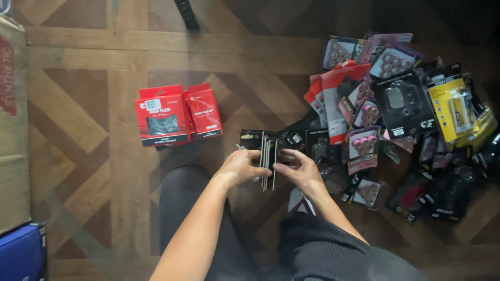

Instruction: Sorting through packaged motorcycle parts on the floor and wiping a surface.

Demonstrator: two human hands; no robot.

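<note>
Both hands, our left hand (240, 167) and right hand (297, 171), pinch a stack of packets (268, 156) upright, fingers closed, keeping edges aligned

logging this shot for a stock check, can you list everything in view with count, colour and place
stack of flat packs: several, dark with pale edges, held upright between both hands at centre
red packs: about three, red with a black strip, overlapping on the floor left of centre
pile of blister packs: many, mostly black, red and purple, one yellow, heaped on the floor at right
cardboard box: one, brown, left edge
blue box: one, blue, bottom left corner
wooden floor: brown parquet, under everything
dark bar: one, black, top edge, kind unclear
left hand: one, grip on the stack's left side
right hand: one, grip on the stack's right side
legs: dark trousers, bottom centre
</note>
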